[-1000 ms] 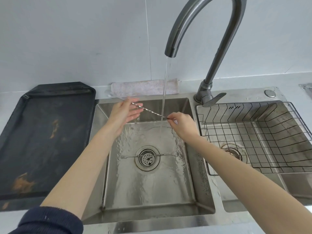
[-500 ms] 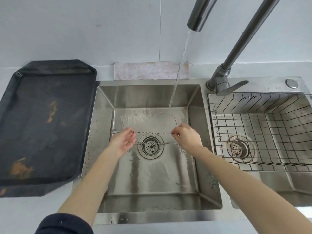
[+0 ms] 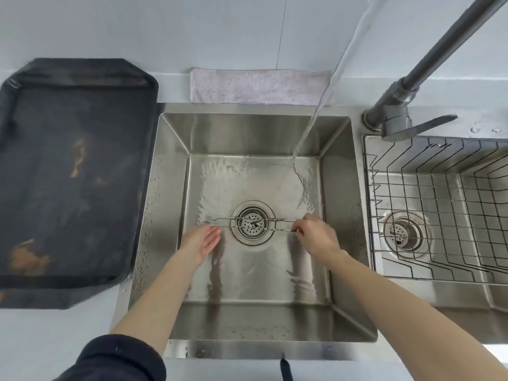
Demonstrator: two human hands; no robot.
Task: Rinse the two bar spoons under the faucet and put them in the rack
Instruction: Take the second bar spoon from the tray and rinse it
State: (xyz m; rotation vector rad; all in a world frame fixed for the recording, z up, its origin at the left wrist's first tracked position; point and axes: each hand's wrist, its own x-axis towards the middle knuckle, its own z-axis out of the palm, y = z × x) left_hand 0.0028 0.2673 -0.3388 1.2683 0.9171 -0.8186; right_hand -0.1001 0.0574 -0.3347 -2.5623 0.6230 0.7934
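Note:
Two thin twisted bar spoons lie side by side across the drain strainer (image 3: 253,222) on the floor of the left sink basin (image 3: 170,188). The farther bar spoon (image 3: 220,217) shows a small fork end at its left. My right hand (image 3: 316,235) pinches the right end of the nearer bar spoon (image 3: 280,229). My left hand (image 3: 202,242) is flat, with fingers apart, just below that spoon's left end and holds nothing. Water (image 3: 327,92) pours from the faucet (image 3: 439,48) onto the basin floor behind the spoons. The wire rack (image 3: 439,204) sits in the right basin and holds nothing.
A black tray (image 3: 68,174) lies on the counter left of the sink. Behind the basin, a folded pale towel (image 3: 255,88) rests against the wall. The faucet lever (image 3: 417,129) points right, above the rack's rear corner.
Both hands have dropped from the water stream to the basin floor with the spoon. My left hand has let go of its end. The view has tilted down and come closer.

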